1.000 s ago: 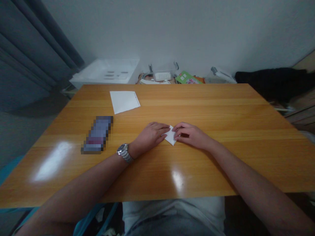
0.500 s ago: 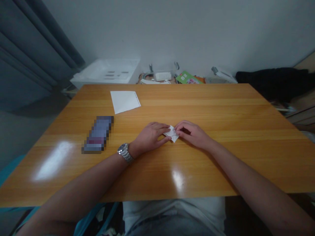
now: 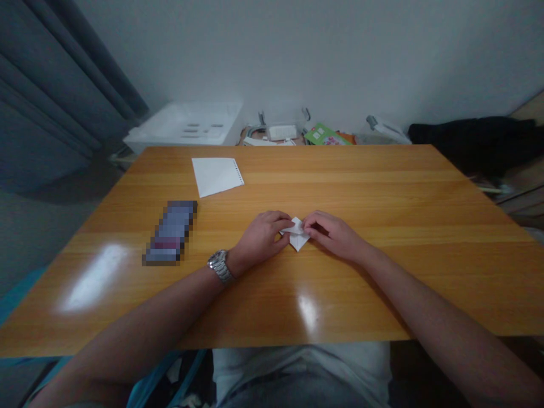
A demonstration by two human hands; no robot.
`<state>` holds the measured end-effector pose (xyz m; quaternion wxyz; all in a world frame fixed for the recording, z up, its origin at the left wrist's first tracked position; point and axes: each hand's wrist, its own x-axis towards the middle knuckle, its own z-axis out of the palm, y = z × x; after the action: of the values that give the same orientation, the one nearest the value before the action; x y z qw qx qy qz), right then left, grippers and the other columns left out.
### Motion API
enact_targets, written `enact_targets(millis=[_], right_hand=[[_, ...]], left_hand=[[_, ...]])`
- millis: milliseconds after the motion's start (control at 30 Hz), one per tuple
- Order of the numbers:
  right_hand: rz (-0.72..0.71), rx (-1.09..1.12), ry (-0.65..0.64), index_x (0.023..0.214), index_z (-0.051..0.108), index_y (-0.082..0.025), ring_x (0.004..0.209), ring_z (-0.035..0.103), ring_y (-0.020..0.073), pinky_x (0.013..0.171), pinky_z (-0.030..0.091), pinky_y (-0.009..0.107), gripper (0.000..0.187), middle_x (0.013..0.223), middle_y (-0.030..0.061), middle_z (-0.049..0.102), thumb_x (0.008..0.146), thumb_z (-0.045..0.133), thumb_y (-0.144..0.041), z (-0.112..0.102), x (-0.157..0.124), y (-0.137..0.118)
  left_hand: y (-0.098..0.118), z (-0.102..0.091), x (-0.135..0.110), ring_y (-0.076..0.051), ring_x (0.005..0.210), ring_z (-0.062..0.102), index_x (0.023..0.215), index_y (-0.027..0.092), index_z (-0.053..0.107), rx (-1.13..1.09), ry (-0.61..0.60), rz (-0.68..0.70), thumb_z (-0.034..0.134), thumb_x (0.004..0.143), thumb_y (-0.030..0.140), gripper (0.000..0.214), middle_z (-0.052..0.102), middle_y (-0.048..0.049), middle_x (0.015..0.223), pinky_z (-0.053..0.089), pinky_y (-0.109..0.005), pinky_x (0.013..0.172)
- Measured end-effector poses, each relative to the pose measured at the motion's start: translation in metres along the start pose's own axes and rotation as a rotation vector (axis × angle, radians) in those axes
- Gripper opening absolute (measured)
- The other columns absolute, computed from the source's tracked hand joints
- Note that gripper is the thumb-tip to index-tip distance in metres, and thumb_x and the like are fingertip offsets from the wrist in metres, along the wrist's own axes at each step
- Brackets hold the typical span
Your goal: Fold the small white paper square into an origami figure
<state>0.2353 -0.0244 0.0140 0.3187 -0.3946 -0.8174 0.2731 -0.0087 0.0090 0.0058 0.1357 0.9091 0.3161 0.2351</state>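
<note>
A small folded piece of white paper (image 3: 298, 240) lies on the wooden table (image 3: 361, 187) in front of me, one corner pointing towards me. My left hand (image 3: 268, 231), with a metal watch at its wrist, grips the paper's left side between thumb and fingers. From the other side my right hand (image 3: 330, 231) pinches the right edge with thumb and forefinger, the remaining fingers curled. The fingertips of both hands cover parts of the paper's sides. A crease and a raised flap show between them.
A white sheet with a perforated edge (image 3: 216, 176) lies towards the table's back left. A pixelated, phone-like dark object (image 3: 172, 232) is left of my left hand. Behind the table stand a white plastic tray (image 3: 153, 139) and a green booklet (image 3: 323, 135).
My left thumb has drawn back from the paper's near side, so more of its near corner shows. The paper has shifted slightly towards me. My right hand keeps its pinch.
</note>
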Motion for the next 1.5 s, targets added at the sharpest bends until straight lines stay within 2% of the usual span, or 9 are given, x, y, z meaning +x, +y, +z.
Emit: enact_targets(millis=[100,233,533,933,1133,1233,1367,1500], right_hand=[[-0.028,-0.012,-0.015,0.101,0.063,-0.023,0.092,0.063,0.0209,0.082,0.049,0.034,0.013,0.101,0.0063,0.067,0.098,0.061,-0.036,0.001,-0.001,0.002],[-0.054,-0.007,-0.035,0.113,0.064,-0.024,0.105,0.063,0.0231,0.091,0.051,0.037,0.028,0.112,0.0082,0.065,0.089,0.074,-0.035,0.003,-0.002,0.001],[-0.003,-0.105,0.03,0.118,0.069,-0.024,0.106,0.063,0.0244,0.093,0.053,0.041,0.026,0.116,0.0104,0.063,0.092,0.067,-0.022,0.009,0.0,-0.003],[0.079,-0.219,0.079,0.101,0.074,-0.021,0.093,0.065,0.0234,0.085,0.053,0.04,0.017,0.101,0.0097,0.067,0.099,0.057,-0.023,0.009,0.001,0.0],[0.137,-0.226,0.098,0.098,0.074,-0.021,0.087,0.065,0.0212,0.078,0.052,0.035,0.009,0.098,0.0078,0.068,0.093,0.067,-0.021,0.011,0.005,-0.001],[0.179,-0.249,0.083,0.092,0.074,-0.02,0.085,0.064,0.0209,0.075,0.05,0.034,0.007,0.094,0.0074,0.068,0.093,0.067,-0.021,0.009,0.009,-0.002],[0.229,-0.324,0.024,0.077,0.071,-0.019,0.078,0.061,0.0206,0.069,0.044,0.032,0.016,0.085,0.0073,0.067,0.092,0.066,-0.021,0.004,0.017,-0.003],[0.263,-0.392,-0.043,0.074,0.07,-0.019,0.073,0.061,0.021,0.063,0.038,0.032,0.02,0.081,0.0083,0.069,0.092,0.065,-0.026,-0.003,0.027,-0.002]], left_hand=[[0.0,0.0,0.0,-0.023,0.104,0.063,0.114,0.019,0.072,0.03,0.003,-0.038,0.062,0.093,0.024,0.023,0.068,-0.0084,0.113,0.051,-0.039,0.093],[0.001,-0.002,0.0,-0.022,0.1,0.062,0.114,0.019,0.072,0.042,-0.003,-0.065,0.063,0.094,0.024,0.023,0.067,-0.008,0.109,0.051,-0.038,0.09],[0.002,-0.003,0.001,-0.023,0.099,0.063,0.114,0.02,0.071,0.033,-0.016,-0.078,0.063,0.094,0.024,0.022,0.066,-0.0078,0.109,0.051,-0.038,0.089],[0.005,-0.003,0.004,-0.022,0.097,0.065,0.111,0.017,0.073,0.009,-0.011,-0.109,0.059,0.098,0.028,0.021,0.068,-0.0086,0.105,0.053,-0.037,0.088],[0.006,-0.008,0.008,-0.021,0.094,0.067,0.107,0.019,0.073,-0.009,-0.043,-0.148,0.06,0.097,0.026,0.019,0.069,-0.0078,0.103,0.055,-0.034,0.086],[0.008,-0.013,0.01,-0.021,0.091,0.067,0.104,0.019,0.073,0.006,-0.075,-0.16,0.056,0.098,0.028,0.021,0.07,-0.0078,0.101,0.054,-0.033,0.082],[0.012,-0.021,0.016,-0.02,0.082,0.067,0.102,0.02,0.073,0.042,-0.131,-0.198,0.053,0.099,0.029,0.023,0.071,-0.0076,0.095,0.052,-0.031,0.073],[0.012,-0.026,0.025,-0.021,0.075,0.066,0.094,0.02,0.072,0.083,-0.19,-0.232,0.055,0.096,0.028,0.019,0.072,-0.0065,0.085,0.048,-0.031,0.067]])
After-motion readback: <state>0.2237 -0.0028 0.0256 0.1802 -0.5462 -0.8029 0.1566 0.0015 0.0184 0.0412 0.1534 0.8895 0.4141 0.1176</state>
